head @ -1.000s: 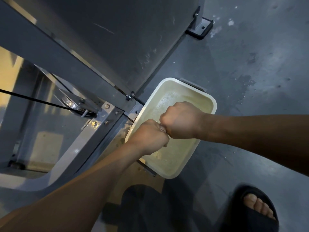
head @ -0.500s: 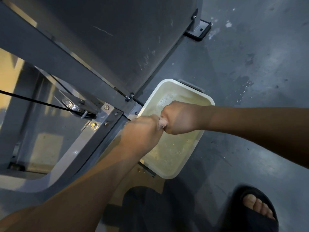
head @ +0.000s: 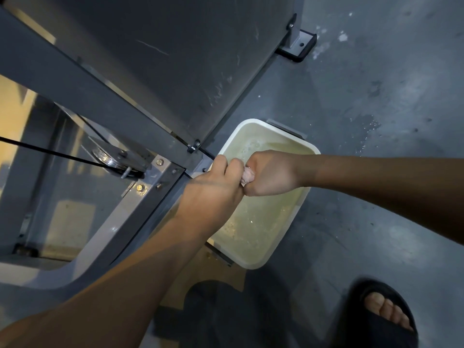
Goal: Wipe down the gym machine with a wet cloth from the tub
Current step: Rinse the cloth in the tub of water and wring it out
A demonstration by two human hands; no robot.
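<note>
Grey concrete floor (head: 376,71) underfoot, speckled with wet splashes (head: 364,126) just beyond the tub (head: 254,265); sandalled foot (head: 384,315) at lower right; on the left, looming close, the grey panels and frame of the gym machine (head: 175,59), with a pulley (head: 110,159) and a black cable (head: 50,151) behind the frame; seems early in the task, at the wringing step; above the tub, between two fists, a small pinkish wad of cloth (head: 247,177), mostly hidden; left hand (head: 213,194) with grip closed round one end of the cloth, right hand (head: 271,174) with grip closed round the other, knuckles nearly touching; done so far, by the look of it: cloth wetted and lifted clear of the water; left to do: finish squeezing, carry the cloth to the machine, wipe panels and frame, probably rinse again; cannot tell whether any part of the machine is wiped already, only scuffs and pale smears on the big panel; as for containers, just one: white rectangular tub with dark handles at both short ends, set on the floor tight against the machine's base, holding cloudy yellowish water (head: 256,222) with a little foam near the far corner; nothing else visible in the water
</note>
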